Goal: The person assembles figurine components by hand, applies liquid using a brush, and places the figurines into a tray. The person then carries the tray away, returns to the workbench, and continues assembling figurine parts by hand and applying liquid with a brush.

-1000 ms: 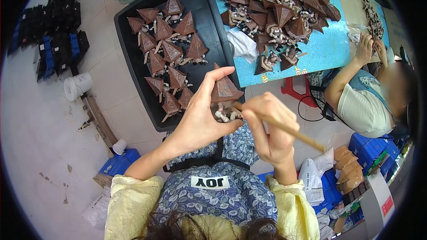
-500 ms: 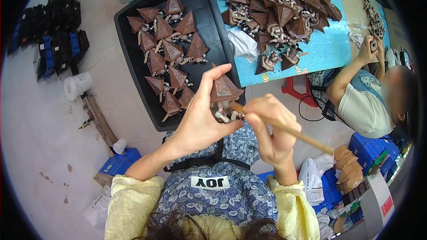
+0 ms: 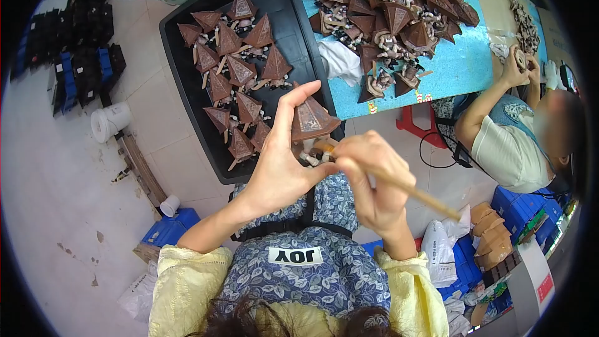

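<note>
My left hand [image 3: 279, 159] is closed around a small figurine with a brown, pointed roof-like top [image 3: 312, 118], held over the near corner of the black tray. Below the brown top show pale, rounded parts, partly hidden by my fingers. My right hand [image 3: 374, 181] pinches a wooden-handled paintbrush [image 3: 430, 201]. Its yellowish tip touches or nearly touches the figurine under the roof edge; I cannot tell which. In the black tray [image 3: 292, 22] lie several similar brown-topped figurines [image 3: 242, 70] in loose rows.
More brown-topped figurines [image 3: 399, 19] are heaped on the blue table [image 3: 455, 65], beside a white cloth [image 3: 342, 62]. At the right, a co-worker [image 3: 515, 143] holds a small object in both hands. A red stool [image 3: 409, 128] stands under the table's edge.
My right hand and the paintbrush have shifted slightly left. The figurine in my left hand has moved a little left too. The co-worker's hands have shifted slightly.
</note>
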The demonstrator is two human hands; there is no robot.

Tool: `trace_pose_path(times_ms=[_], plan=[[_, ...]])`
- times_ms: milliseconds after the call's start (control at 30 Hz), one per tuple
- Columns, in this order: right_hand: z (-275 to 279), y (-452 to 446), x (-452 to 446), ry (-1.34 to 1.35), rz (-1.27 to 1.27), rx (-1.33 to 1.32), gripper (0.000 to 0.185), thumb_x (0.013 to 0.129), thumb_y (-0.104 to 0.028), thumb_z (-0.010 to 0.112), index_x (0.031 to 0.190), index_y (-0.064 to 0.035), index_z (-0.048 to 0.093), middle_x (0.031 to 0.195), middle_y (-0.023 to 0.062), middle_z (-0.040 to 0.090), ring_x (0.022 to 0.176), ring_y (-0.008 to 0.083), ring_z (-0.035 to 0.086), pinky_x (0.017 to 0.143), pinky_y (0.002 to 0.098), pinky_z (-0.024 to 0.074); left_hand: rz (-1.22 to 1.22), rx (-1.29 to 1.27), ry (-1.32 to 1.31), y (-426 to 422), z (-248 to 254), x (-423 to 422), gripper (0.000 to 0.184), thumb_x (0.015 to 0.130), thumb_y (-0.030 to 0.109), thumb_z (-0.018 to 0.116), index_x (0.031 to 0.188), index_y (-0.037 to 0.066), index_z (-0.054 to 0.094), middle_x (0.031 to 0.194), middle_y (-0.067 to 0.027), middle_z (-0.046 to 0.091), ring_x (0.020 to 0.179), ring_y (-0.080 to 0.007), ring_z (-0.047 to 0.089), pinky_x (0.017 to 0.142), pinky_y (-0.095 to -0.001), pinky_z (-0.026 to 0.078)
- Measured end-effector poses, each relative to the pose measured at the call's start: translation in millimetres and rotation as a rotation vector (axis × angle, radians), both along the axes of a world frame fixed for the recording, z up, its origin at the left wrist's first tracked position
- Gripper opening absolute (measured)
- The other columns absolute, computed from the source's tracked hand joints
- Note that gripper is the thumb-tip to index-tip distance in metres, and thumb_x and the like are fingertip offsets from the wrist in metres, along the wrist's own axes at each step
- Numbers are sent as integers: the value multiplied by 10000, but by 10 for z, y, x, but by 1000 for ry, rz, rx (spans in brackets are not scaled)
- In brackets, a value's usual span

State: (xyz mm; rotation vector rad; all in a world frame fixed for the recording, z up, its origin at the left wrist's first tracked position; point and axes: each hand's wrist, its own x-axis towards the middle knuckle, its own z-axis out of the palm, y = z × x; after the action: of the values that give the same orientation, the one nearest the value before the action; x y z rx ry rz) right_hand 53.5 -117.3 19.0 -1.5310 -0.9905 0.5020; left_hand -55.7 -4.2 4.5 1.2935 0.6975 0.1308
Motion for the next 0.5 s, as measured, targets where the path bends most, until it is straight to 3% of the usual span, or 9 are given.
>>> trace_pose_path(times_ms=[100, 167, 333, 500], plan=[[-72, -48, 49, -76, -25, -30, 144, 789, 31, 682, 905, 50, 598, 819, 131, 621, 717, 294, 611, 649, 366, 508, -4, -102, -29, 22, -11, -2, 961, 649, -84, 776, 1430, 88, 244, 1148, -88, 529, 1087, -166, 550, 932, -310, 471], [-12, -13, -11, 19, 56, 34, 131, 797, 31, 676, 908, 46, 607, 804, 126, 616, 683, 294, 602, 625, 365, 505, 92, -442, -51, 41, 3, -6, 973, 661, -74, 788, 1437, 91, 226, 1105, -80, 554, 1036, -165, 581, 886, -305, 506], [-91, -171, 96, -21, -192, -58, 128, 807, 52, 661, 924, 51, 609, 771, 139, 641, 642, 265, 603, 593, 346, 486, 43, -513, -4, 104, -9, -34, 1020, 666, -54, 818, 1456, 93, 190, 1148, -110, 566, 1020, -172, 595, 849, -312, 532], [-96, -86, 35, 34, -96, 151, 106, 815, 46, 658, 909, 46, 609, 778, 138, 642, 645, 245, 601, 578, 330, 477, 49, -577, -40, 88, 53, 7, 1036, 660, -66, 819, 1461, 99, 183, 1130, -127, 586, 986, -181, 612, 839, -327, 539]])
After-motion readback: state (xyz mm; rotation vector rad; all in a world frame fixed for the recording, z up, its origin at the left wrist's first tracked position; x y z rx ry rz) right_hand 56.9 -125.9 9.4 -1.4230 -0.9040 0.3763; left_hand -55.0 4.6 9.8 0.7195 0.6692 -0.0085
